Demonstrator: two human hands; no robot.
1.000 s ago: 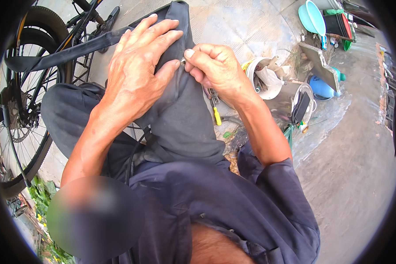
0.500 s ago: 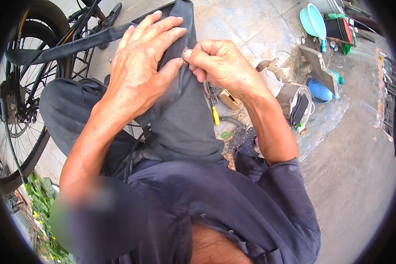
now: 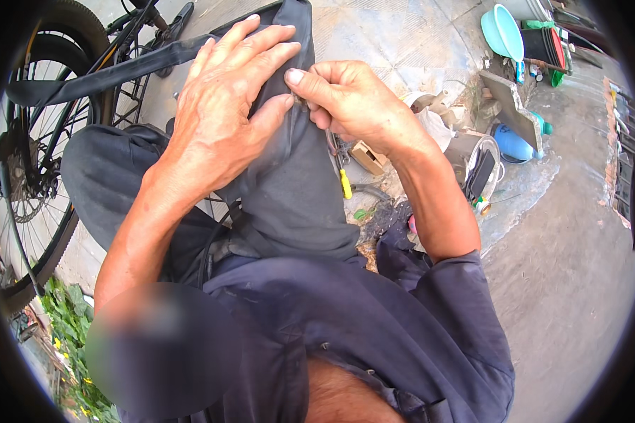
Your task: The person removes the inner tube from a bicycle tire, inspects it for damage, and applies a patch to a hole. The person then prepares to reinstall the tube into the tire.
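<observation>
A flat black rubber inner tube (image 3: 113,79) runs from the bicycle side across to my dark-trousered leg (image 3: 300,194). My left hand (image 3: 222,99) lies over the tube on that leg, fingers spread and thumb stretched toward my right hand. Just right of that thumb, my right hand (image 3: 349,95) is closed in a pinch at the tube's edge, its thumb laid over curled fingers. Whatever is between those fingertips is too small and hidden to make out. Part of the tube disappears under my left hand.
A bicycle wheel (image 3: 32,183) stands at the left. Right of my leg lie a yellow-handled screwdriver (image 3: 345,185) and a small wooden block (image 3: 368,156). Farther right are a grey bucket (image 3: 466,155), a blue bottle (image 3: 513,146), a stone slab (image 3: 509,109) and a turquoise basin (image 3: 502,32).
My right thumb has shifted slightly up and left, away from the left thumb's tip, and lies straighter. My left hand stays nearly where it was on the tube.
</observation>
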